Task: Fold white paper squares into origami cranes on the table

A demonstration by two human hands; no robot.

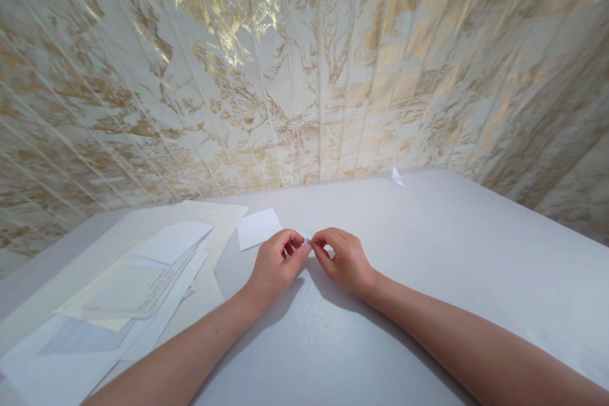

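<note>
Both hands meet over the middle of the white table (404, 254), fingertips almost touching. Between them is a small piece of white paper (307, 242), mostly hidden by the fingers. My left hand (277, 261) pinches its left side with thumb and fingers. From the other side, my right hand (343, 258) pinches it between thumb and forefinger. Just beyond my left hand lies a white paper rectangle (258, 229), flat on the table.
A spread of loose papers (143, 279), some with writing, covers the left side of the table. Far back on the right stands a small folded paper shape (396, 177). Behind the table hangs a white curtain with gold patterns (295, 95).
</note>
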